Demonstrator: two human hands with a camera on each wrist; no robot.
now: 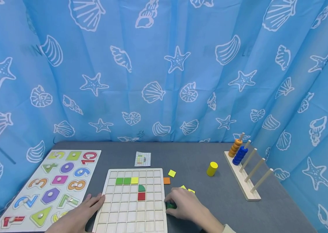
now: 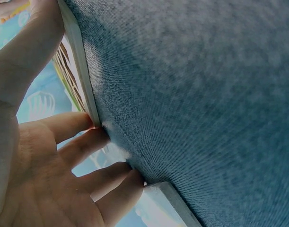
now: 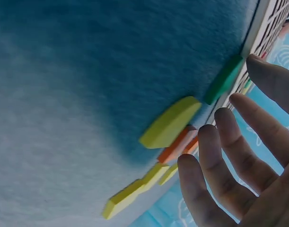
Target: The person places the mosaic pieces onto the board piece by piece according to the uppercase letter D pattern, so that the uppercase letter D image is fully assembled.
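A wooden grid board lies on the grey table. On it are two green squares, a yellow square, a green rounded piece and a red square. My left hand rests at the board's left edge with fingers spread. Beside the right edge, my right hand hovers low over another green piece, its thumb and fingertips close to it. That piece lies against the board's side. Whether the fingertips touch it I cannot tell. A yellow piece lies near the fingers.
A number puzzle board lies at the left. Behind the grid board is a small pattern card. An orange piece and loose yellow pieces lie right of the board. Farther right stand a yellow cylinder and a peg stand.
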